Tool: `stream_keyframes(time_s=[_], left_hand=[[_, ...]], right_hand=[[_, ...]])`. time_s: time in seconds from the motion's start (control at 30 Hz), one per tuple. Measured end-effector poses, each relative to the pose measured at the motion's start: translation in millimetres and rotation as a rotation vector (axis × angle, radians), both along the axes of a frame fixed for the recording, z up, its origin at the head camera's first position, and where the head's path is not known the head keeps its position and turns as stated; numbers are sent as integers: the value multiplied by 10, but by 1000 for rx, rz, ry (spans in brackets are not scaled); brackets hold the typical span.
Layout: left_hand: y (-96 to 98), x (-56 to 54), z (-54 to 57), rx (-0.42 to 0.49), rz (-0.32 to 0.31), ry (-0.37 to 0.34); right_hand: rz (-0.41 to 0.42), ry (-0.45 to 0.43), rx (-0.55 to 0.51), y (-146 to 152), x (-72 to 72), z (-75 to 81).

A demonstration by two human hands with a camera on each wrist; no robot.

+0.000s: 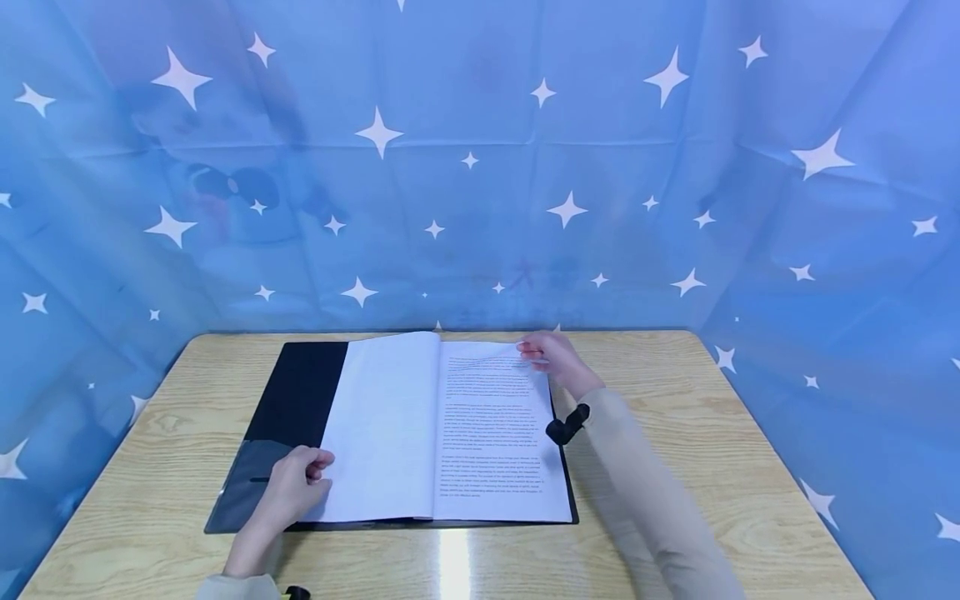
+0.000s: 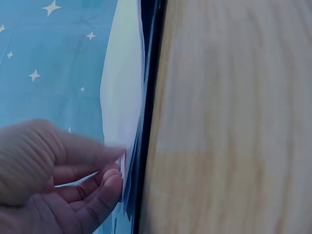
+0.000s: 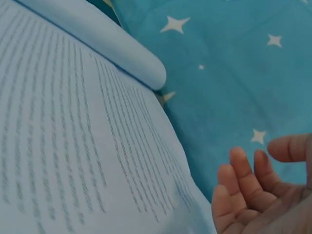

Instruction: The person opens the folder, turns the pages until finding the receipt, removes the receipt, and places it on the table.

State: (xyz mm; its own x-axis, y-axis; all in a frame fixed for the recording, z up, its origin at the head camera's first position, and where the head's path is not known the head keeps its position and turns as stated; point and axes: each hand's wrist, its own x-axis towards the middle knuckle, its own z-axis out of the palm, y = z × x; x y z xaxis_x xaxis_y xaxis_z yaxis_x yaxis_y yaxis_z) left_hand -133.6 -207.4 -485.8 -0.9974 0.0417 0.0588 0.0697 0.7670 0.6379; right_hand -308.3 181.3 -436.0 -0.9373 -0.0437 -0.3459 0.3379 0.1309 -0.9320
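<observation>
An open document folder with a black cover (image 1: 303, 400) lies on the table, its pages spread. The left page (image 1: 382, 425) looks blank and bows upward; the right page (image 1: 491, 425) carries several blocks of printed text. At the lower outer edge of the left page, my left hand (image 1: 300, 483) pinches the sheet between thumb and fingertips. My right hand (image 1: 553, 357) hovers by the top right corner of the printed page. In the right wrist view its fingers (image 3: 243, 175) are loosely bent beside the page edge, with nothing between them and the thumb.
The wooden table (image 1: 660, 383) extends on both sides of the folder and in front of it. A blue curtain with white stars (image 1: 480, 208) hangs behind the table and along its sides. A black wrist strap (image 1: 567, 425) sits on the right forearm.
</observation>
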Motion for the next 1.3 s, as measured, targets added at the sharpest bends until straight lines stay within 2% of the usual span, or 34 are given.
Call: stream_keyframes(time_s=[0.2, 0.47, 0.77, 1.03, 1.3], left_hand=[[-10, 9, 29, 24, -19, -70], [-18, 22, 25, 21, -36, -82], [-18, 12, 16, 24, -28, -87], [-19, -1, 11, 18, -30, -84], [-22, 3, 3, 28, -19, -94]], right_hand=[[-43, 10, 55, 99, -112, 2], [-86, 5, 68, 220, -258, -62], [-60, 4, 170, 265, -282, -125], [-45, 19, 197, 250, -298, -138], [-73, 3, 228, 221, -307, -160]])
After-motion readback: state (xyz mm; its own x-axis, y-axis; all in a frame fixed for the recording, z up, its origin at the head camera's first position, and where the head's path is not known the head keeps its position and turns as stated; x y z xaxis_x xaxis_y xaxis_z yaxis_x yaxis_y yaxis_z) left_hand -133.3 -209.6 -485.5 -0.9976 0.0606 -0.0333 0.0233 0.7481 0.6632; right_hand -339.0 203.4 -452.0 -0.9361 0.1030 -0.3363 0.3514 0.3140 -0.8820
